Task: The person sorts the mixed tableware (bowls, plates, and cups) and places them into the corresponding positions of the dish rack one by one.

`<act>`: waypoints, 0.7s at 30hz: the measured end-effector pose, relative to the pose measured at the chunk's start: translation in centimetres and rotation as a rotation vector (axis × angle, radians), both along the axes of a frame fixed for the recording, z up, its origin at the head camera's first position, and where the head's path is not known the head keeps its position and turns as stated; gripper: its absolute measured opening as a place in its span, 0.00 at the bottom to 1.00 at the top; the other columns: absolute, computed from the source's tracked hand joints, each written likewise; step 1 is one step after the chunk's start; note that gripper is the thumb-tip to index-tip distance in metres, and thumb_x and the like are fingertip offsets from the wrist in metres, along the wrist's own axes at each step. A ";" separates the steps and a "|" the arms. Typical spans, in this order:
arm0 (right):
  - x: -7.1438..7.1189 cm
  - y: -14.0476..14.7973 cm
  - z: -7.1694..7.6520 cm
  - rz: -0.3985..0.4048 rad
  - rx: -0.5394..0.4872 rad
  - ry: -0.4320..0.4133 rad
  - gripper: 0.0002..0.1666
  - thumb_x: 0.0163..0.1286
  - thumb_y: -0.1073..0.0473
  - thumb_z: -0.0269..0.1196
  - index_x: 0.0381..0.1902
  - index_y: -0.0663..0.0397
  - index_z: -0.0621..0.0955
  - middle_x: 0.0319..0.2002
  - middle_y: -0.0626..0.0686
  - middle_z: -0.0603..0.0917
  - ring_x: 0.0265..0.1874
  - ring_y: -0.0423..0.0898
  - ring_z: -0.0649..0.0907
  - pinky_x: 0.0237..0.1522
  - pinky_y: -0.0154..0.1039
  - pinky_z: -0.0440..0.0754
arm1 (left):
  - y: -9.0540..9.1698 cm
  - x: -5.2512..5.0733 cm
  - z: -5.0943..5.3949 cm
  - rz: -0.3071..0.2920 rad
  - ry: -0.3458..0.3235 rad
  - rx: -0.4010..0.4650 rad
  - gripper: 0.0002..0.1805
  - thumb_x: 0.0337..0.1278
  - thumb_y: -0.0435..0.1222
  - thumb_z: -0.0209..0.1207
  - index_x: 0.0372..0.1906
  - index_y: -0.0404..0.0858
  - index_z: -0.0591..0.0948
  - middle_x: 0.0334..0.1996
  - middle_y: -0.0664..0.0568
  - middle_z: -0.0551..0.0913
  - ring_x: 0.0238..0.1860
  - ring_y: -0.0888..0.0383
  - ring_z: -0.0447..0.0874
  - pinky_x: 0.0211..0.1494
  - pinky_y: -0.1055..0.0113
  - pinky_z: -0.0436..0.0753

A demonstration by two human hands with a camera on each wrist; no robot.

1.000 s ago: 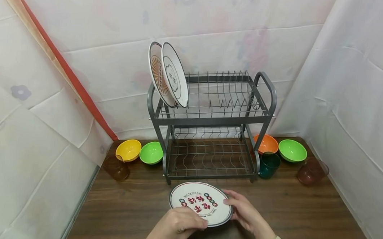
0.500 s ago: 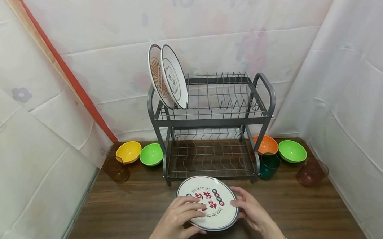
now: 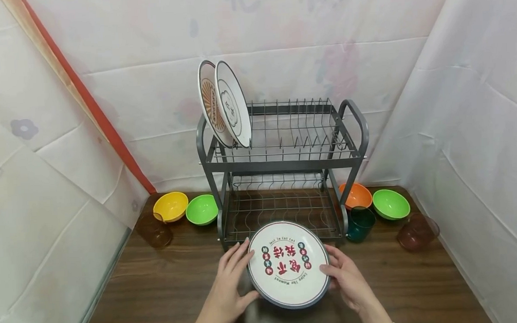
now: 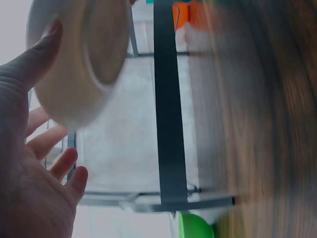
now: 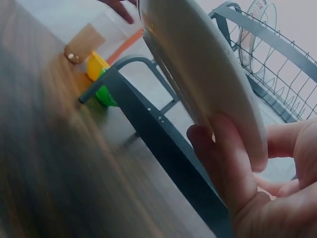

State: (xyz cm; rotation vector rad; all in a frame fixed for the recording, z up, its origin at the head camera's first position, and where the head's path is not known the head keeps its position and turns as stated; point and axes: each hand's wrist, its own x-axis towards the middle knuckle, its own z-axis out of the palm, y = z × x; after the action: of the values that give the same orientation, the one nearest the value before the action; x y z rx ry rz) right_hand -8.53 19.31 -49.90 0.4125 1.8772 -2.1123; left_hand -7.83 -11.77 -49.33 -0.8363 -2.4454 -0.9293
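A round white plate with a dark rim and red lettering is held above the table in front of the rack, its printed face showing in the head view. The right hand pinches its right edge, thumb on the face and fingers behind, as the right wrist view of the hand and the plate's underside shows. Spread, nearly straight fingers of the left hand touch the left rim. In the left wrist view this hand lies against the plate, several fingers loosely extended.
A two-tier grey rack stands behind, with two plates upright at its upper left. Yellow and green bowls and a brown glass are left; orange and green bowls, teal and reddish glasses right.
The plate has moved right and slightly up toward the rack, and its lettering has turned. The left hand has shifted from the plate's front and face to its left rim; the right hand still pinches it.
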 end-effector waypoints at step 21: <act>0.5 1.5 3.0 -0.105 0.213 0.103 0.29 0.75 0.64 0.57 0.72 0.57 0.66 0.61 0.64 0.78 0.39 0.52 0.86 0.37 0.43 0.84 | -4.7 -0.9 -1.4 0.519 -0.119 -0.024 0.24 0.60 0.43 0.67 0.60 0.39 0.80 0.58 0.46 0.82 0.57 0.46 0.77 0.51 0.43 0.79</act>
State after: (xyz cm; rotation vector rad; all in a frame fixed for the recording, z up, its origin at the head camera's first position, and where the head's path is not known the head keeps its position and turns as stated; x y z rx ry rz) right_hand -8.02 20.81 -46.93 0.4663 2.1953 -2.0407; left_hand -8.74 -16.50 -50.70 -0.1297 -2.5846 -0.7656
